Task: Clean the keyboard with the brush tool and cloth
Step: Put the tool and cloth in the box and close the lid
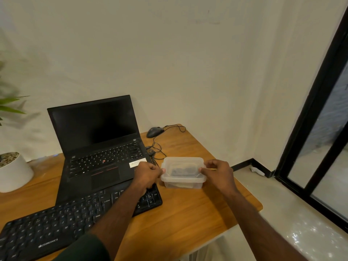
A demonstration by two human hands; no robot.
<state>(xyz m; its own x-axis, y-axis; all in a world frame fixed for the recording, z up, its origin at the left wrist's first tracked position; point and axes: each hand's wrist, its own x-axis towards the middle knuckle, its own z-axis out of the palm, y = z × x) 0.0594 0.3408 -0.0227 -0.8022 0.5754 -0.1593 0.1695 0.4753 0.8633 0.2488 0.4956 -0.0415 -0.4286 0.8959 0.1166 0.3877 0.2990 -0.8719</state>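
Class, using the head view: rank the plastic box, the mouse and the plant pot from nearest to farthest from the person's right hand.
From the right hand:
1. Plastic box: gripped by its right rim, touching the hand.
2. Mouse: at the table's back edge, behind and left of the box.
3. Plant pot: far left of the table, beyond the laptop.

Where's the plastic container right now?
Head view: plastic container sits on the table's right side, between left hand and right hand, beside the laptop.

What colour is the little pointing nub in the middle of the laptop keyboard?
Red. The nub shows in the head view among the laptop's black keys.
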